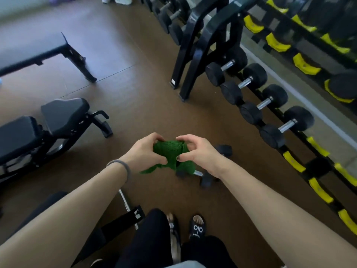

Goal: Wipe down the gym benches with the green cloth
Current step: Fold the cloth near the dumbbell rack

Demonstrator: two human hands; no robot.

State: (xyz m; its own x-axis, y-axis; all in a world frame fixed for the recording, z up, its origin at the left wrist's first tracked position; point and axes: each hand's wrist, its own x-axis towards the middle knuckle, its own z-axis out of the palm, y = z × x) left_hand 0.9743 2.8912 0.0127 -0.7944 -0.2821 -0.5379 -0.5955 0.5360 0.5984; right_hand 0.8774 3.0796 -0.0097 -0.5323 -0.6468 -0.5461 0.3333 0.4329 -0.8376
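You hold the green cloth (171, 154) out in front of you with both hands, above the brown floor (135, 105). Your left hand (144, 151) grips the cloth's left side, fingers curled over the top edge and thumb tucked in below. Your right hand (197, 150) pinches the right side, fingertips bent onto the fabric near the top and the thumb pressing in from underneath. The cloth is bunched between the two hands, with a loose corner hanging down toward your left wrist, where a grey hair tie (123, 167) sits.

To your left stand two black benches, well apart from the cloth: an adjustable bench (48, 122) with a split padded seat and back nearer you, and a flat bench (32, 49) farther off. Neither touches your hands.

On your right runs a dumbbell rack (313, 171) with yellow cradles, and a row of black dumbbells (257, 101) rests on its lower tier. A small dumbbell (204, 176) lies on the floor just below your right hand, partly hidden by the cloth and your wrist.

Below, your black trouser legs and black slide sandals (197, 228) show, standing beside the metal foot of another frame (125, 215) at lower left.
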